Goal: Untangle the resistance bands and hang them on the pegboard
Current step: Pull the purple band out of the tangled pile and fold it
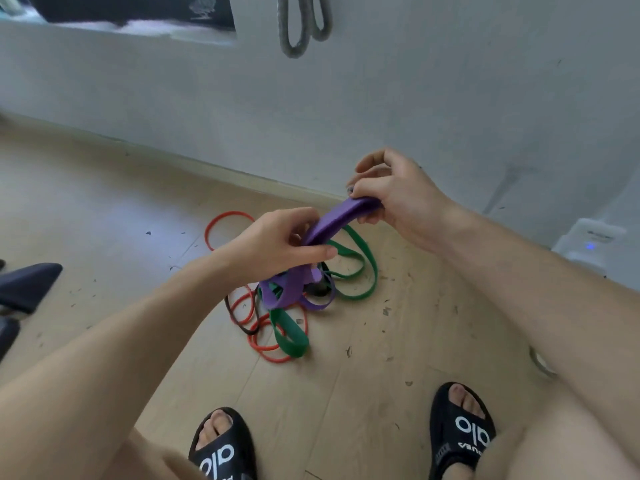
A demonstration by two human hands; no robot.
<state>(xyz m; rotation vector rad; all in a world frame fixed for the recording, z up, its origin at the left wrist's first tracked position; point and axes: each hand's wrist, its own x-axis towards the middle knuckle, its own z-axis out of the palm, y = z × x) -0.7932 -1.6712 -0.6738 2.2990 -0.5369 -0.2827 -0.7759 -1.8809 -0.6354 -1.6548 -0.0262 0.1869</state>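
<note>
Near the middle of the frame the left hand [277,242] curls its fingers and thumb around the lower part of a wide purple band [332,220]; up and to the right, the right hand [391,195] pinches the same band's upper end, thumb and fingers clamped on it, so a short stretch spans between the two hands above the floor [104,209]. The rest of the purple band drops into a tangled heap on the floor just below the hands; a green band [360,268] loops out to the right of the heap and again toward the lower centre, a thin red band [221,220] lies to its left and beneath, and a dark thin band [239,322] threads along the heap's left edge. At the top centre of the frame grey loops [301,26] hang against the pale wall [450,98]. Along the bottom edge two feet in black sandals [221,448] stand on the wooden floor.
</note>
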